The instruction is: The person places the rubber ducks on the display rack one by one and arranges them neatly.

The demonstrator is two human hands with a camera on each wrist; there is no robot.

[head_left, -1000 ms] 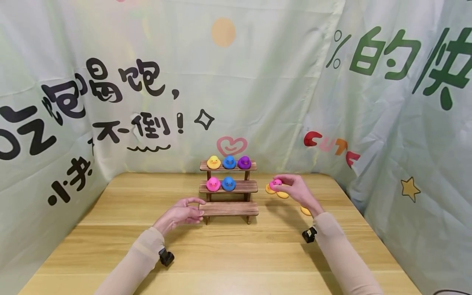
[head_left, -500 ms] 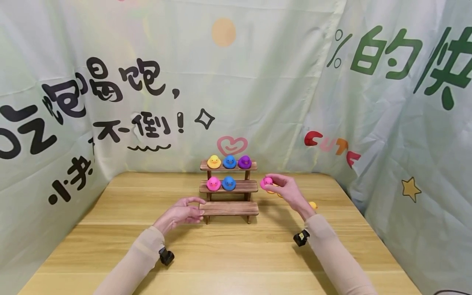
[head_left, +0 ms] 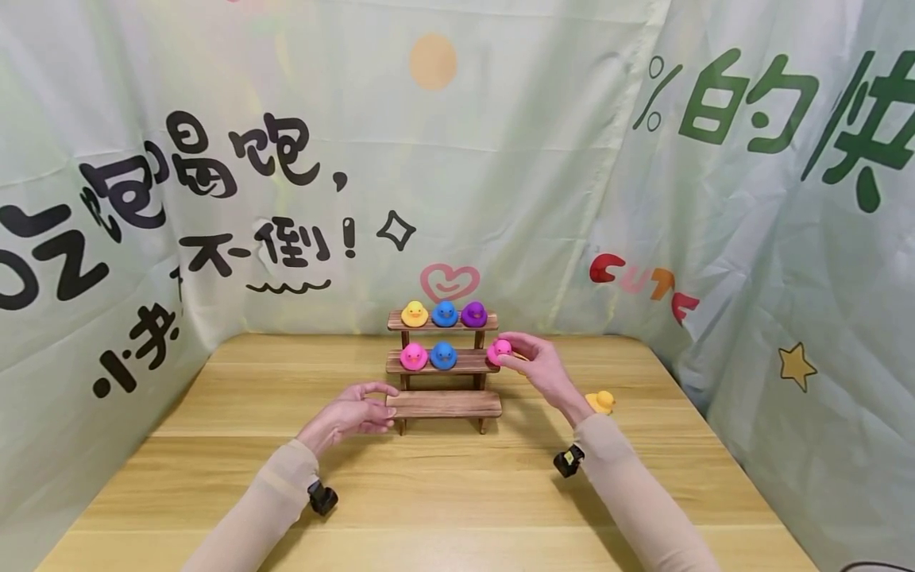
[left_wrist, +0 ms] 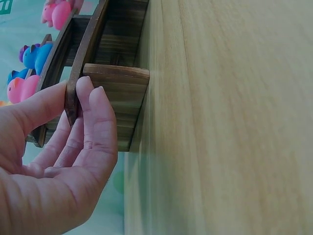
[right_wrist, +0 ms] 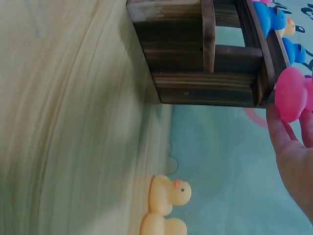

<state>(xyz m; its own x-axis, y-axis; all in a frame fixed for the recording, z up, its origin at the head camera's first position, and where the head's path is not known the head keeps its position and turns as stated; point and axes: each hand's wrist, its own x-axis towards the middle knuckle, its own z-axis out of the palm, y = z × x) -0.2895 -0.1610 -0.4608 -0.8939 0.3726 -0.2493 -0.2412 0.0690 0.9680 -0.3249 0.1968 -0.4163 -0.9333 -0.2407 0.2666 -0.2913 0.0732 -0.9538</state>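
A three-step wooden display shelf (head_left: 443,405) stands on the table. My left hand (head_left: 357,409) pinches the left end of its bottom step, thumb above and fingers beneath in the left wrist view. In my right hand (head_left: 546,369) is a pink rubber duck (head_left: 499,352), held between thumb and fingers at the right end of the middle step. Another pink duck (head_left: 413,357) and a blue duck (head_left: 444,357) sit on that same step. Along the top step are a yellow duck (head_left: 415,314), a second blue duck (head_left: 445,314) and a purple duck (head_left: 474,315).
To the right of the shelf, a yellow duck (head_left: 600,402) rests on the table (head_left: 443,492) beside my right wrist. The right wrist view shows yellow ducks (right_wrist: 168,193) behind the shelf's side. Printed cloth (head_left: 500,199) hangs around the table's back and sides.
My right hand has carried the pink duck leftward, from above the yellow ducks to the middle step's right end. The left hand has stayed at the bottom step.
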